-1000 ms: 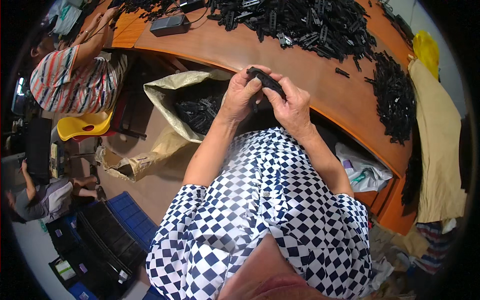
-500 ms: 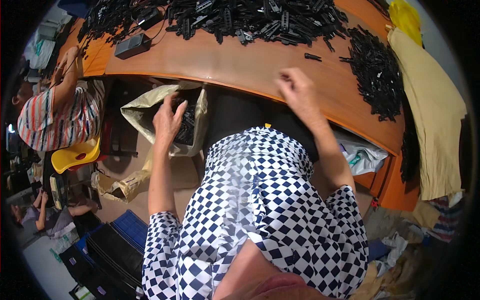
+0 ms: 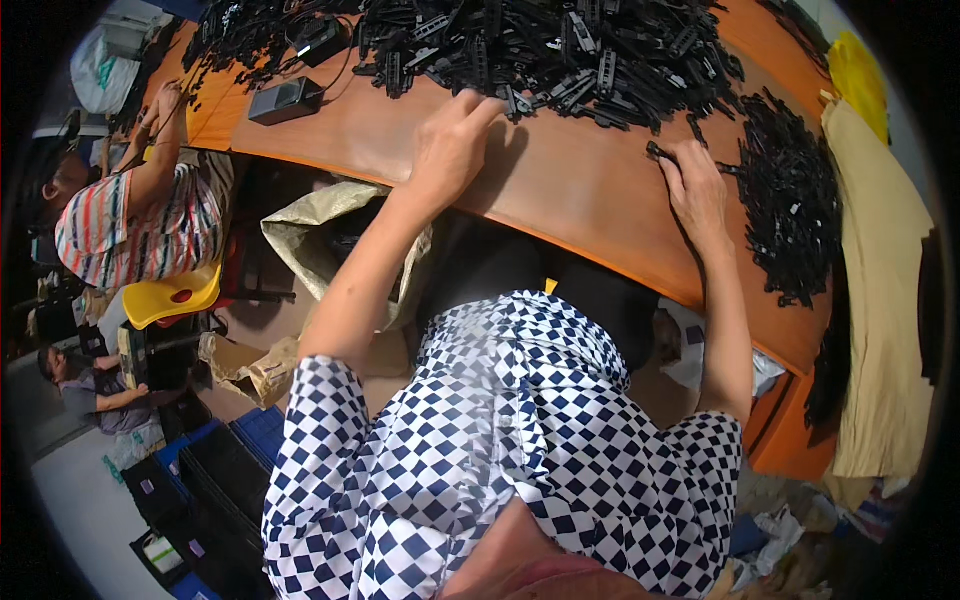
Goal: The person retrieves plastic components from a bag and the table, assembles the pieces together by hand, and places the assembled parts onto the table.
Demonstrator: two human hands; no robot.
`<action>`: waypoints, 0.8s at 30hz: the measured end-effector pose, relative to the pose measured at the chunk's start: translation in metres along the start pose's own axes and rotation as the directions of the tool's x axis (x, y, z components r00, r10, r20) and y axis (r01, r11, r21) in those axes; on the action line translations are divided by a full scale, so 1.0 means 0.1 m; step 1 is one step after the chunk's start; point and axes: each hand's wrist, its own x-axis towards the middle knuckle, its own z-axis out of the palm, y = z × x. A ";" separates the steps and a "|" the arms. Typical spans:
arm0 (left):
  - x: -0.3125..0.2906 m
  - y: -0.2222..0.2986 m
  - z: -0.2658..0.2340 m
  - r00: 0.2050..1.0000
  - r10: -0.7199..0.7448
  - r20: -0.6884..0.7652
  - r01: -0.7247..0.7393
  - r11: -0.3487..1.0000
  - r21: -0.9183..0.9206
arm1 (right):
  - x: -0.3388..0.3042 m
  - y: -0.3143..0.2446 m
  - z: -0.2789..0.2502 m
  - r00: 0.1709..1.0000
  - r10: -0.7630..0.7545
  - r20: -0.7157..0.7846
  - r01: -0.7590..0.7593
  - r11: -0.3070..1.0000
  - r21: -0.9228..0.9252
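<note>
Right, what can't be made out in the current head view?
All in the head view:
- Left hand: its own knuckles hide the fingertips; any grip is unclear.
- Black piece at the right hand: partly covered by fingers; hold and full shape unclear.
- Woven sack: contents hidden by shadow and the left forearm.
- Large black pile: cut off by the top edge.
- Right-side pile: pieces too small to count.

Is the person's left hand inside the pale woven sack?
No, the left hand is over the brown wooden table, near heaped black plastic parts.

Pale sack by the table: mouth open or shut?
Open. The pale sack has its rim spread around a dark interior, partly hidden by the left forearm.
</note>
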 end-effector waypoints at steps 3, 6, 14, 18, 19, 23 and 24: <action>0.22 -0.17 0.13 0.968 0.099 0.231 -0.158 0.955 0.251 | -0.06 -0.16 -0.03 0.996 0.061 -0.068 -0.049 0.983 0.175; 0.36 -0.30 0.14 0.938 0.219 0.269 -0.296 0.911 0.288 | -0.11 -0.18 0.03 0.995 0.097 -0.028 -0.089 0.973 0.215; 0.39 -0.20 0.21 0.919 0.342 0.198 -0.362 0.929 0.073 | -0.06 -0.41 0.29 0.964 0.265 -0.002 -0.221 0.808 0.547; 0.32 0.11 0.30 0.993 -0.048 0.109 0.077 0.958 -0.276 | 0.08 -0.62 0.30 0.956 0.292 0.023 -0.241 0.737 0.632; 0.35 0.20 0.27 0.982 -0.112 0.153 0.159 0.928 -0.337 | 0.13 -0.67 0.26 0.964 0.266 -0.021 -0.190 0.738 0.648; 0.24 0.35 0.36 0.783 -0.270 0.560 0.604 0.121 -0.787 | 0.28 -0.81 -0.01 0.985 0.111 -0.129 -0.017 0.818 0.575; 0.20 0.37 0.37 0.788 -0.263 0.556 0.598 0.116 -0.793 | 0.29 -0.83 -0.07 0.984 0.034 -0.176 0.064 0.852 0.520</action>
